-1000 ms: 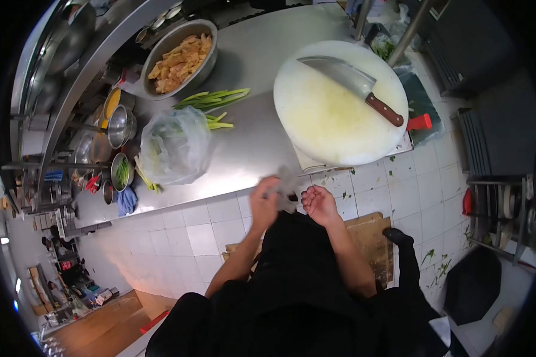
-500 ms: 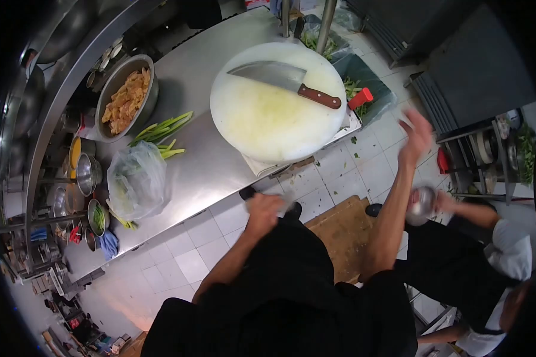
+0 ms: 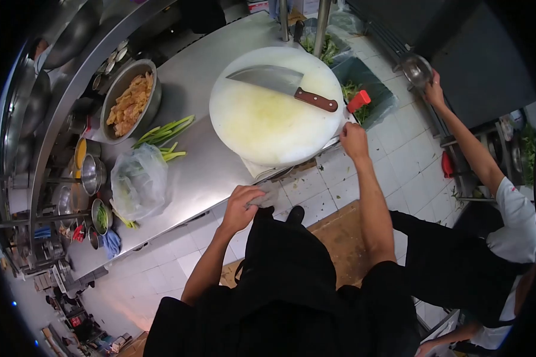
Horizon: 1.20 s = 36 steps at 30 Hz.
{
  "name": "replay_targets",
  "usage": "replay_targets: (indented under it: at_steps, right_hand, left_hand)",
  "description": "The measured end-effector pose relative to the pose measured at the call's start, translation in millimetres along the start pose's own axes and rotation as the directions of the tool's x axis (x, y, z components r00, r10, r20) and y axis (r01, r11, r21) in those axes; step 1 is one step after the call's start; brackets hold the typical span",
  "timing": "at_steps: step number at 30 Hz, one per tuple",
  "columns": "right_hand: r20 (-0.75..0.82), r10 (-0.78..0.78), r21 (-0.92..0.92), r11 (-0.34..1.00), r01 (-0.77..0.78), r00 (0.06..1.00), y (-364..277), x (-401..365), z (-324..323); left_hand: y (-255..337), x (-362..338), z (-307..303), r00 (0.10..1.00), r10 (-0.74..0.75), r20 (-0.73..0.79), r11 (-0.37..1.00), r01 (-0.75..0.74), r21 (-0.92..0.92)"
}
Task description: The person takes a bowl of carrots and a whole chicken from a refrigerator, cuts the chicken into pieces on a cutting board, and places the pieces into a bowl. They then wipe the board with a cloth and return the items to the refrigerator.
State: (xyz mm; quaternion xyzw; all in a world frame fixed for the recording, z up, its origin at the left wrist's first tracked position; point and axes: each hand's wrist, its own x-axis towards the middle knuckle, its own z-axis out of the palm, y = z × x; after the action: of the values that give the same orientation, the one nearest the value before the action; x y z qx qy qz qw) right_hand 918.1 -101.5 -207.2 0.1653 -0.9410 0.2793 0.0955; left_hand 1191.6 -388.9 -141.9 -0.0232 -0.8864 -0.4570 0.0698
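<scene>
My left hand [image 3: 242, 208] is closed on a greyish cloth [image 3: 267, 197], just off the front edge of the steel table [image 3: 205, 172]. At the right rim of the round white chopping board [image 3: 262, 122], my right hand [image 3: 354, 140] has its fingers curled together; what it holds, if anything, is hidden. A cleaver [image 3: 271, 77] with a brown wooden handle lies on the board, above and left of my right hand. Near that hand a red object [image 3: 358, 101] stands at the table's corner.
Left on the table are a bowl of raw meat [image 3: 129, 104], green stalks [image 3: 164, 132], a plastic bag [image 3: 140, 181] and small metal bowls [image 3: 93, 174]. Bins with green scraps [image 3: 366, 92] stand beyond the board. A co-worker at right holds a metal bowl [image 3: 417, 70].
My right hand has come down and left to the board's rim. My left hand has shifted slightly left. The co-worker's bowl has moved up, away from my right arm.
</scene>
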Motion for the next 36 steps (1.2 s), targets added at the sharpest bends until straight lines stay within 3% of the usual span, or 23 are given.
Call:
replay_targets:
  at_steps: [2, 5, 6, 8, 10, 12, 14, 16, 18, 19, 21, 22, 24, 26, 27, 29, 31, 32, 33, 35, 36]
  right_hand:
    - [0.164, 0.042, -0.185, 0.983, -0.011, 0.986, 27.8, 9.2, -10.0]
    - [-0.102, 0.084, -0.091, 0.991, -0.094, 0.991, 59.2, 30.1, -55.4]
    - [-0.227, 0.107, -0.143, 0.980, -0.142, 0.968, 45.3, 35.0, -82.3]
    - [-0.446, 0.109, 0.122, 0.991, -0.061, 0.888, 39.1, 43.8, -117.4]
    - [-0.341, 0.136, 0.102, 0.989, -0.107, 0.930, 13.8, 52.0, -132.2]
    - [-0.366, -0.190, -0.110, 0.981, 0.160, 0.911, 9.5, 47.6, -121.1]
    - [-0.249, -0.042, 0.087, 0.994, 0.065, 0.968, 48.2, 38.7, -99.2]
    - [-0.098, 0.156, 0.110, 0.983, -0.145, 0.983, 39.5, 10.0, -96.0]
    - [-0.018, 0.233, 0.093, 0.969, -0.231, 0.972, 39.6, -21.1, -79.1]
    - [0.032, 0.264, 0.135, 0.955, -0.266, 0.964, 40.7, -38.8, -68.4]
    - [0.110, 0.294, 0.137, 0.942, -0.307, 0.950, 43.4, -75.6, -48.5]
    - [0.136, 0.299, 0.104, 0.944, -0.314, 0.945, 48.3, -94.3, -37.9]
    - [0.101, 0.169, 0.091, 0.980, -0.178, 0.980, 78.2, -136.7, -7.9]
    - [0.233, 0.354, 0.243, 0.881, -0.406, 0.906, 48.0, -164.7, -18.4]
    - [0.237, 0.331, 0.239, 0.891, -0.385, 0.913, 56.1, -180.4, -11.0]
    - [0.238, 0.311, 0.235, 0.901, -0.366, 0.920, 72.9, -214.5, -4.5]
    - [0.370, 0.299, 0.144, 0.917, -0.372, 0.880, 66.4, -240.2, -5.6]
    - [0.373, 0.293, 0.146, 0.918, -0.368, 0.880, 60.8, -247.2, -4.2]
    - [0.450, 0.354, 0.113, 0.889, -0.445, 0.820, 55.5, -252.8, -1.4]
    - [0.585, 0.375, 0.122, 0.836, -0.535, 0.719, 57.3, -266.6, 10.7]
    - [0.605, 0.350, 0.124, 0.846, -0.519, 0.715, 49.9, -263.5, 14.2]
  left_hand:
    - [-8.2, -17.8, -11.2, 0.999, -0.036, -0.037, 0.999, 0.035, -0.010]
    - [-16.0, -46.0, -32.3, 0.963, -0.196, -0.186, 0.980, 0.201, 0.004]
    - [-21.2, -54.1, -40.1, 0.956, -0.209, -0.204, 0.977, 0.215, 0.009]
    - [-34.0, -72.6, -53.0, 0.864, -0.302, -0.404, 0.949, 0.311, -0.045]
    - [-40.7, -79.3, -76.7, 0.813, -0.292, -0.504, 0.942, 0.337, -0.002]
    - [-39.2, -68.6, -92.1, 0.566, -0.478, -0.671, 0.870, 0.408, -0.276]
    - [-59.8, -51.2, -103.6, 0.469, -0.418, -0.778, 0.892, 0.375, -0.253]
    - [-79.3, -51.8, -100.5, 0.382, -0.388, -0.839, 0.892, 0.382, -0.239]
    - [-104.6, -36.6, -97.5, 0.278, -0.282, -0.918, 0.917, 0.359, -0.173]
    - [-124.4, -30.0, -92.6, 0.270, -0.282, -0.921, 0.917, 0.359, -0.175]
    - [-160.0, -16.7, -81.6, 0.406, -0.187, -0.894, 0.679, 0.711, 0.181]
    - [-163.6, -5.4, -82.4, 0.402, -0.188, -0.896, 0.680, 0.711, 0.177]
    - [-169.6, 16.5, -86.8, 0.320, -0.116, -0.940, 0.583, 0.789, 0.196]
    - [-179.9, 32.4, -100.3, 0.338, -0.153, -0.929, 0.570, 0.798, 0.196]
    - [-182.2, 36.9, -102.8, 0.348, -0.183, -0.919, 0.556, 0.808, 0.195]
    - [-178.7, 40.5, -101.6, 0.392, -0.222, -0.893, 0.566, 0.797, 0.209]
    - [-170.9, 40.9, -95.7, 0.430, -0.257, -0.865, 0.571, 0.790, 0.223]
    - [-163.4, 41.3, -82.1, 0.517, -0.208, -0.830, 0.629, 0.721, 0.291]
    - [-155.4, 41.1, -67.0, 0.592, -0.156, -0.790, 0.675, 0.648, 0.353]
    - [-121.0, 51.7, -34.4, 0.673, -0.357, -0.648, 0.742, 0.626, 0.242]
    - [-115.5, 49.0, -14.3, 0.780, -0.130, -0.613, 0.852, 0.404, 0.333]
